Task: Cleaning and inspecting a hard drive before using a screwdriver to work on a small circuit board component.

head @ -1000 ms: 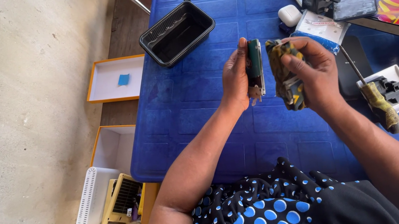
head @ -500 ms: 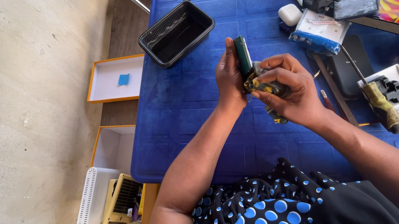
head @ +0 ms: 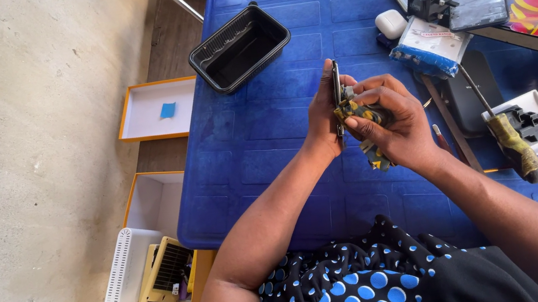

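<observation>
Phone [head: 338,98] stands on edge above the blue table [head: 268,144], its long axis running away from the body, clasped in the left hand [head: 323,115]. Right hand [head: 393,122] sits just beside it, clenched around a camouflage-handled screwdriver [head: 365,132] whose tip meets the phone's edge.
</observation>
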